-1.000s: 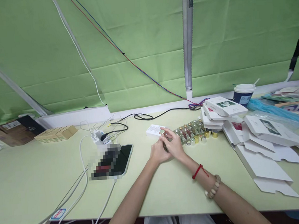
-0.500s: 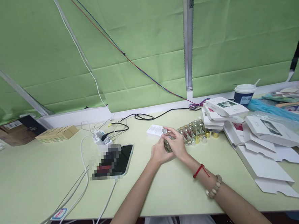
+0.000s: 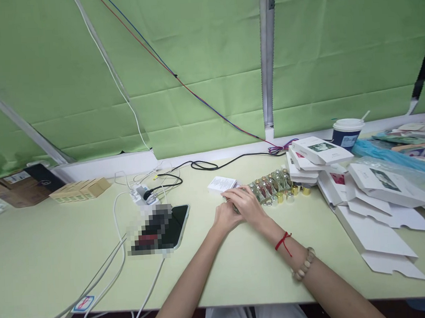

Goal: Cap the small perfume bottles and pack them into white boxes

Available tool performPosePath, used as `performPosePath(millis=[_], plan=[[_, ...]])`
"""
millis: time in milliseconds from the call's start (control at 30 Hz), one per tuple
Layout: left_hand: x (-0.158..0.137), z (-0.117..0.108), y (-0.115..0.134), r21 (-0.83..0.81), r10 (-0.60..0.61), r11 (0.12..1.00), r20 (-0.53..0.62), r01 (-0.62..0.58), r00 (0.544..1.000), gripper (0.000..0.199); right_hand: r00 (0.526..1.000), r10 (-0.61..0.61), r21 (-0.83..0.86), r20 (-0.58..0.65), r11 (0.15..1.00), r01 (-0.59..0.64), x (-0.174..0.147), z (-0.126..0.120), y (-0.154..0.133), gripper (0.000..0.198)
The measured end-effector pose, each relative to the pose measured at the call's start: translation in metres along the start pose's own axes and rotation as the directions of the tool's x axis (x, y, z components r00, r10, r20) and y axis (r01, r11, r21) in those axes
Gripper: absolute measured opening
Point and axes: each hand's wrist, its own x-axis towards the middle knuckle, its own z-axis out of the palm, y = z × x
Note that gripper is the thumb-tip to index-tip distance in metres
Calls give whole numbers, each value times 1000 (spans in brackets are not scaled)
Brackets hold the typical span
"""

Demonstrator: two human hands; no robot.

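Close together over the table, my left hand (image 3: 226,216) and my right hand (image 3: 248,205) close around one small glass bottle (image 3: 235,209). The left fingers wrap its lower part. My right hand lies over the top, its fingers bent across, hiding the cap and most of the glass. Just right of them stands a row of similar glass bottles (image 3: 271,185), some with reddish contents. Loose gold and silver caps (image 3: 280,197) lie along the front of that row. Behind my hands is a small white box (image 3: 220,184) with printed text.
White flat cartons (image 3: 379,244) and stacked boxes (image 3: 320,151) fill the right side, with a lidded cup (image 3: 347,134) behind. Left of my hands lie a phone (image 3: 179,228), a power strip (image 3: 142,194) with cables, and small tan boxes (image 3: 81,190).
My right hand has moved from a fingertip grip at the bottle's silver top to lying across it, covering the top. My left hand has barely moved.
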Motion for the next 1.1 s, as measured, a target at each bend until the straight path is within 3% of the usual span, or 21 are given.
performPosePath(millis=[267,600,767,867,967,1100], plan=[[2,3,-2,47,-66,997,29,65,997,56,996,59,21,62,998,-60,-1,-1,-1,45],[1,-2,6,106,-45,994,39,40,998,32,983,161,175,-92,974,-143,-6,15,1,40],[4,8,-4,-156,48,986,-58,-56,997,38,978,142,154,-150,981,-119,-3,9,-2,35],[7,17,-8,-381,124,904,-200,-193,972,43,960,186,81,-211,982,-172,-1,5,-5,27],[8,21,-6,-535,85,811,-296,-239,951,50,931,238,35,-277,971,-237,1,3,-6,23],[6,19,-1,-636,5,749,-276,-186,961,54,897,267,74,-351,963,-258,4,1,-4,22]])
